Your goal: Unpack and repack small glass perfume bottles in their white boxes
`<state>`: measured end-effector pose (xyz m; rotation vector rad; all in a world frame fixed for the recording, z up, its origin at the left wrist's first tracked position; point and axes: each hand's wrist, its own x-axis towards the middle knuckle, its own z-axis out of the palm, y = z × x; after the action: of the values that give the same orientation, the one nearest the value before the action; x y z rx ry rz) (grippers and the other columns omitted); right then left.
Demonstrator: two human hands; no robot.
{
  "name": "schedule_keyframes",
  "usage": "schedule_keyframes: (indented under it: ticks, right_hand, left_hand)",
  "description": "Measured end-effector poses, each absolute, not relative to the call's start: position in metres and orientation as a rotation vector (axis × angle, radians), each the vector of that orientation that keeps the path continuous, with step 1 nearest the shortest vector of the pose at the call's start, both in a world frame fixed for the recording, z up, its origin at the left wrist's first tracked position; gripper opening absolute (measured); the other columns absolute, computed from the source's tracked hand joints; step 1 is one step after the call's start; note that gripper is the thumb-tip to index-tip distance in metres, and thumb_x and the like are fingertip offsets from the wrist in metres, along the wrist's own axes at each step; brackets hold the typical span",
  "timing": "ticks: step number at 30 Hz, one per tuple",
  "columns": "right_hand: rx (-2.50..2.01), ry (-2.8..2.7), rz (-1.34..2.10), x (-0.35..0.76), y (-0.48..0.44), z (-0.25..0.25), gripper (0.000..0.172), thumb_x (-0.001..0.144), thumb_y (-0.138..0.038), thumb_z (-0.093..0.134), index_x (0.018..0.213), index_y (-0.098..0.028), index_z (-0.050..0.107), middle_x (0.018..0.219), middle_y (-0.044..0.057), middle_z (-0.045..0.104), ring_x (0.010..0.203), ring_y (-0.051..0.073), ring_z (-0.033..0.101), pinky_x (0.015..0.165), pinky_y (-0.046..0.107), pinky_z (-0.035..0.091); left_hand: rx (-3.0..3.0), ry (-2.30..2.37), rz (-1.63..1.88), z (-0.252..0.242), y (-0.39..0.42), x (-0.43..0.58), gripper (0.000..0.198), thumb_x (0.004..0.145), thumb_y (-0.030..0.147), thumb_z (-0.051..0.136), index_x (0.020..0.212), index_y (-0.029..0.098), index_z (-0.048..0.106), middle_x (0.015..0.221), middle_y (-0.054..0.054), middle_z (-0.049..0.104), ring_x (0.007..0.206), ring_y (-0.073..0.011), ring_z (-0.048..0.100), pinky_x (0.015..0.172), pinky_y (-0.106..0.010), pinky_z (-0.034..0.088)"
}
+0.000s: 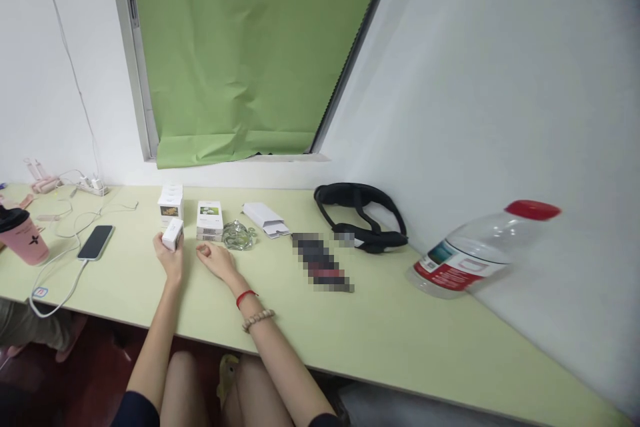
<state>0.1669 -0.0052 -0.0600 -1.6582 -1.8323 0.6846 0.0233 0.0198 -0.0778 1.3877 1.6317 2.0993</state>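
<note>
My left hand (169, 259) is closed around a small white box (173, 232), held upright just above the table. Beside it, my right hand (219, 262) rests low over the tabletop with its fingers curled in. Whether anything is inside those fingers is hidden. Right behind that hand lies a stack of white boxes (209, 213) with a plant picture on top. A row of similar white boxes (171, 203) stands behind my left hand. Touching distance from the stack, a clear glass ornament or dish (239, 235) sits to the right.
An open white carton (266, 220) lies farther right, near a blurred-out dark item (323, 263). Beyond are a black head strap (367, 220) and a large red-capped bottle (463, 257). Leftward are a charging phone (96, 242), cables and a pink cup (26, 240). Another person's leg shows lower left.
</note>
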Motion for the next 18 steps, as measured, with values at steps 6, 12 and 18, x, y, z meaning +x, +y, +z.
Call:
schedule_keyframes:
  ticks: [6, 12, 18]
  right_hand:
    - [-1.551, -1.594, 0.821, 0.168, 0.006, -0.073, 0.048, 0.101, -0.043, 0.024, 0.123, -0.023, 0.063, 0.097, 0.006, 0.07, 0.093, 0.022, 0.065, 0.083, 0.032, 0.048]
    - [-1.38, -1.441, 0.932, 0.171, 0.017, -0.097, 0.067, 0.098, -0.057, 0.016, 0.109, -0.016, 0.067, 0.087, 0.01, 0.069, 0.083, 0.023, 0.065, 0.078, 0.034, 0.052]
    - [-1.374, -1.431, 0.874, 0.172, 0.013, -0.092, 0.054, 0.095, -0.058, 0.029, 0.11, -0.017, 0.061, 0.113, 0.013, 0.067, 0.11, 0.026, 0.06, 0.098, 0.036, 0.045]
  left_hand:
    - [2.244, 1.648, 1.598, -0.084, 0.008, 0.029, 0.031, 0.067, 0.012, 0.063, 0.094, 0.02, 0.05, 0.099, -0.008, 0.058, 0.098, -0.0231, 0.055, 0.086, -0.036, 0.042]
    - [2.274, 1.825, 1.208, -0.071, -0.005, 0.036, 0.034, 0.067, 0.021, 0.068, 0.093, 0.021, 0.047, 0.099, -0.007, 0.057, 0.099, -0.0222, 0.055, 0.087, -0.034, 0.039]
    - [2.348, 1.841, 1.024, -0.064, -0.009, 0.038, 0.029, 0.071, 0.024, 0.068, 0.093, 0.02, 0.048, 0.104, -0.009, 0.058, 0.102, -0.0243, 0.053, 0.087, -0.036, 0.036]
